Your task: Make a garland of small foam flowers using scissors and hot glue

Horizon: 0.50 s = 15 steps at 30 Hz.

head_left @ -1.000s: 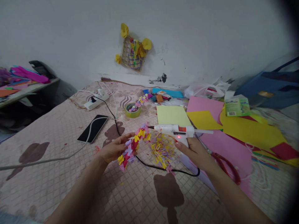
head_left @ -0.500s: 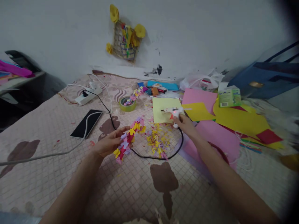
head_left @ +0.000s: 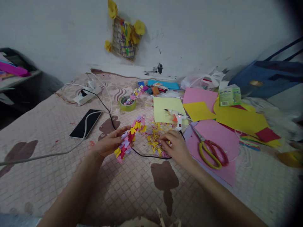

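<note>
A curved red strip (head_left: 131,136) covered in yellow, pink and lilac paper butterflies is in my left hand (head_left: 110,142), its fingers closed on the strip's left side. My right hand (head_left: 176,146) reaches over a pile of small yellow and pink paper pieces (head_left: 153,143), with fingers apart and tips among the pieces. Whether a piece is between them cannot be made out. Just beyond that hand a white glue gun (head_left: 179,118) rests partly on a pale yellow sheet (head_left: 163,107), and its black cord (head_left: 148,156) runs in front of the pile.
Scissors (head_left: 209,153) with yellow and red handles lie on pink paper (head_left: 227,142) at right. A tape roll (head_left: 127,105) holds another decorated strip. At left are a phone (head_left: 85,124), a grey cable (head_left: 59,155) and a power strip (head_left: 86,96).
My right hand has let go of the glue gun and come down toward me to the paper pieces. The scissors are now uncovered. My left hand keeps its hold on the strip.
</note>
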{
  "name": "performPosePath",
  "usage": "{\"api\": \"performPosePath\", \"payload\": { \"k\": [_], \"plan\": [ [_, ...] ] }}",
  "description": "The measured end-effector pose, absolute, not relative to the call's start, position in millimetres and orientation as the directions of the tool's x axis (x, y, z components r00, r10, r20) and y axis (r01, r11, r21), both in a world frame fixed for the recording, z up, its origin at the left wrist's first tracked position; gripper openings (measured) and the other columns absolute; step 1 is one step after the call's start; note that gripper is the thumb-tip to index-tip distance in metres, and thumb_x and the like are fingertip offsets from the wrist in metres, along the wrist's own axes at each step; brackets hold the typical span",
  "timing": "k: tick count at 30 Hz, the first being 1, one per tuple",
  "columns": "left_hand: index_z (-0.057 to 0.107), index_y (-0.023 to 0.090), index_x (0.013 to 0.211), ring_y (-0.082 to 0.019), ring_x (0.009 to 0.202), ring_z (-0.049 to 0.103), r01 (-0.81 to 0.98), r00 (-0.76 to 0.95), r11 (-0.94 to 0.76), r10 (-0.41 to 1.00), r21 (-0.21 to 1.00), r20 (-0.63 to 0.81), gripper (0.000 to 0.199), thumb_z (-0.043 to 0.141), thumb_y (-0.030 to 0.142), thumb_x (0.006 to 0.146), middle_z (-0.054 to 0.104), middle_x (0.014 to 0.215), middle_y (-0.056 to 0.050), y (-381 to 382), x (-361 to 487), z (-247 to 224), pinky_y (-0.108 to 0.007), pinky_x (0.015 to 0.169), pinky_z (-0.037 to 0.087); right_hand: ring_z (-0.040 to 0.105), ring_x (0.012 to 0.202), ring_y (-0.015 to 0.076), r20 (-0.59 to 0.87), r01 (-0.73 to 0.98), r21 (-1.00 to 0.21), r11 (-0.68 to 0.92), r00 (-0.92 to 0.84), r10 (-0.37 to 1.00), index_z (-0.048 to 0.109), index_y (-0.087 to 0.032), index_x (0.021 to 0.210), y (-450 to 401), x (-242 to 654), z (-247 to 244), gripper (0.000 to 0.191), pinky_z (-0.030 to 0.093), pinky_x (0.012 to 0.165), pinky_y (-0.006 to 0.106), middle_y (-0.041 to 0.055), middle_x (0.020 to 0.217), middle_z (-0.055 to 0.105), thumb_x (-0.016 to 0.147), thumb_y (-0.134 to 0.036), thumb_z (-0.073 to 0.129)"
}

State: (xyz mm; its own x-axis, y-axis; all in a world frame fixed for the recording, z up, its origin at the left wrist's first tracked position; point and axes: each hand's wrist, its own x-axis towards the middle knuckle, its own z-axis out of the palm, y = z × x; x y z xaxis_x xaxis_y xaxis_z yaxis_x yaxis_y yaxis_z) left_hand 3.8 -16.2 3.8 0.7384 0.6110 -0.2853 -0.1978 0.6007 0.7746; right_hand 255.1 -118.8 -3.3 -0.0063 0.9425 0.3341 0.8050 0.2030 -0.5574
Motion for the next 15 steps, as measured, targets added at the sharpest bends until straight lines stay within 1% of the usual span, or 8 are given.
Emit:
{"api": "performPosePath", "payload": {
  "k": [2, 5, 8, 11, 15],
  "plan": [
    [0.054, 0.020, 0.108, -0.016, 0.067, 0.069, -0.201, 0.742, 0.608, 0.606, 0.768, -0.286, 0.049, 0.078, 0.021, 0.065, 0.069, 0.082, -0.002, -17, 4, 4, -0.023, 0.063, 0.056, 0.054, 0.082, 0.0209, 0.302, 0.806, -0.560, 0.190, -0.014, 0.953, 0.062, -0.019, 0.078, -115, 244, -9, 0.009, 0.043, 0.073, 0.032, 0.0056, 0.079, 0.059, 0.084, -0.019, 0.056],
    [0.054, 0.020, 0.109, -0.017, 0.068, 0.069, -0.205, 0.747, 0.612, 0.602, 0.763, -0.282, 0.050, 0.078, 0.022, 0.065, 0.069, 0.082, -0.002, -17, 4, 2, -0.024, 0.063, 0.056, 0.053, 0.085, 0.0224, 0.261, 0.835, -0.530, 0.148, -0.005, 0.965, 0.064, -0.018, 0.081, -107, 237, -18, 0.010, 0.042, 0.076, 0.034, 0.0077, 0.083, 0.058, 0.084, -0.024, 0.056],
    [0.055, 0.020, 0.108, -0.015, 0.066, 0.068, -0.213, 0.739, 0.613, 0.610, 0.761, -0.285, 0.050, 0.078, 0.020, 0.064, 0.069, 0.081, -0.001, -17, 4, 2, -0.022, 0.061, 0.055, 0.051, 0.086, 0.0237, 0.209, 0.850, -0.517, 0.105, 0.006, 0.978, 0.064, -0.017, 0.081, -102, 234, -25, 0.012, 0.041, 0.077, 0.036, 0.0087, 0.083, 0.057, 0.082, -0.028, 0.057],
    [0.057, 0.020, 0.107, -0.012, 0.063, 0.067, -0.206, 0.745, 0.624, 0.599, 0.753, -0.293, 0.049, 0.078, 0.017, 0.063, 0.070, 0.080, -0.001, -17, 4, 1, -0.018, 0.058, 0.054, 0.051, 0.085, 0.0235, 0.180, 0.835, -0.545, 0.075, 0.029, 0.983, 0.062, -0.017, 0.078, -99, 231, -30, 0.012, 0.040, 0.077, 0.036, 0.0083, 0.082, 0.057, 0.080, -0.028, 0.058],
    [0.056, 0.021, 0.109, -0.015, 0.067, 0.069, -0.200, 0.749, 0.603, 0.602, 0.772, -0.277, 0.048, 0.077, 0.019, 0.065, 0.069, 0.081, -0.001, -17, 3, -1, -0.020, 0.059, 0.055, 0.051, 0.082, 0.0225, 0.175, 0.805, -0.588, 0.076, 0.034, 0.984, 0.058, -0.019, 0.070, -96, 230, -34, 0.008, 0.040, 0.075, 0.035, 0.0062, 0.076, 0.057, 0.077, -0.023, 0.059]
  ]
}}
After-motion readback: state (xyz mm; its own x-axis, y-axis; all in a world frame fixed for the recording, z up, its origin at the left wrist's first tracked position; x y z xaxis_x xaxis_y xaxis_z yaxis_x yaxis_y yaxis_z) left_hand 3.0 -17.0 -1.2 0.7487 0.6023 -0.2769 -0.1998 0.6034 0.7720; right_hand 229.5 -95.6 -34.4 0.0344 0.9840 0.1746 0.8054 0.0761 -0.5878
